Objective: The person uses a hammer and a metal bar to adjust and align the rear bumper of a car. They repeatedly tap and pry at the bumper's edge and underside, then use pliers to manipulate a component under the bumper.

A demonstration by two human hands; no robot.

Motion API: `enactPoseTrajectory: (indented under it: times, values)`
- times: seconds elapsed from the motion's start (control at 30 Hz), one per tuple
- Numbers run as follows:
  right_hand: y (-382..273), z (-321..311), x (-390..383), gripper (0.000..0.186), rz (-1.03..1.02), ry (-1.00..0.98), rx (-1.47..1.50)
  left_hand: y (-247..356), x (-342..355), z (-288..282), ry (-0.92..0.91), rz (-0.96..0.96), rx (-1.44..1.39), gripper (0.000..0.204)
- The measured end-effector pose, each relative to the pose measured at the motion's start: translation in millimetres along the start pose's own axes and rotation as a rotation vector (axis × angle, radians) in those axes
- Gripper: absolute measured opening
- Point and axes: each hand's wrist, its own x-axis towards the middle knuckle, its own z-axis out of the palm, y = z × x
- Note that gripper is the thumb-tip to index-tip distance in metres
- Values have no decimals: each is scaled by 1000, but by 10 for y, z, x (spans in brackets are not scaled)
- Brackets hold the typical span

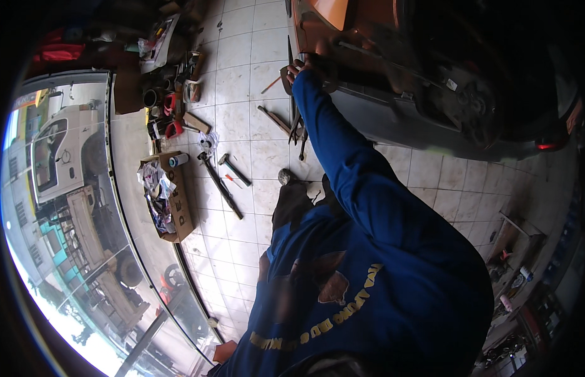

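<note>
My right arm, in a long blue sleeve, stretches forward to the edge of a copper-orange car body [314, 41]. At its end my right hand [297, 70] has its fingers curled by a dark flat piece [285, 80]; whether that piece is gripped, and what it is, does not show clearly. Below it on the tiles lie dark metal hand tools [295, 131] and a flat bar [273, 119], partly beside my sleeve. A small patch of skin at the lower left looks like my left hand [224, 352]; its fingers cannot be made out.
A hammer [235, 169] and a long black tool [220, 185] lie on the tiled floor. Left of them stands a cardboard box [184, 217] full of crumpled wrapping. More tools and red containers [173, 130] crowd the far left, beside a glass front [113, 188].
</note>
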Motion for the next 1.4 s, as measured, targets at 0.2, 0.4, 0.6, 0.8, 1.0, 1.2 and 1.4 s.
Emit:
enactPoseTrajectory:
  times: [0.2,0.4,0.6,0.8,1.0,1.2,1.4]
  values:
    - [-14,26,-83,50,-33,-68,117,28,185,-191,-16,40,-27,39]
    - [54,-61,114,46,-147,45,-97,-99,447,-701,-3,84,-107,39]
    - [-225,-270,155,39,-138,62,-285,-339,852,-1350,-23,94,-238,39]
    - [168,-873,-987,47,-286,214,-761,-801,1072,-1811,-20,-72,-298,39]
    - [1860,-3180,-2413,59,-103,674,-1197,-469,1400,-2002,-206,19,-11,38]
    - [2845,-4773,-3285,83,622,596,-1291,104,1818,-1942,-322,-46,-206,43]
    - [2865,-4619,-3339,91,549,638,-946,589,1840,-1815,-333,50,3,44]
